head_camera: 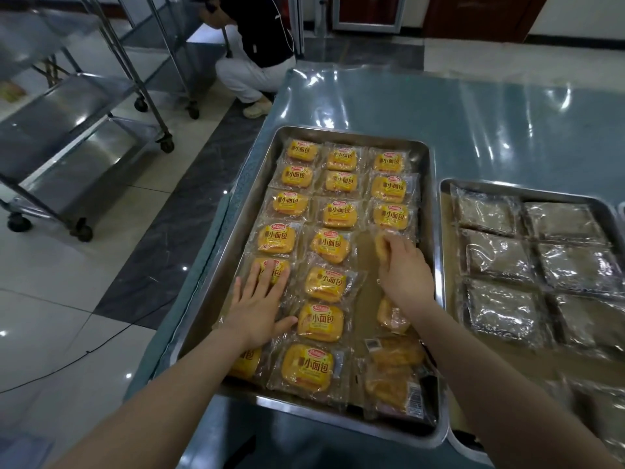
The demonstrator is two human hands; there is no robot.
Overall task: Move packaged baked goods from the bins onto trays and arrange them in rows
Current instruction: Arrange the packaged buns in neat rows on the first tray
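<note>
This is a commercial food-handling room, the sort found behind a bakery or canteen. A long worktable (473, 130) under glossy blue-tinted plastic film carries shallow rectangular stainless-steel trays: a large tray (351, 136) lined with rows of small clear-wrapped buns (340, 214) with yellow printed labels, and to its right a second tray (514, 188) of flat clear-wrapped brown squares (497, 258). Left of the table stand open stainless-steel shelf trolleys (84, 137) on black castor wheels (166, 145). The floor (84, 299) is polished pale tile crossed by a dark marbled band, and it mirrors bright lights. Another person (257, 62) in a dark top and white trousers crouches beyond the table's far corner, beside the trolleys.
</note>
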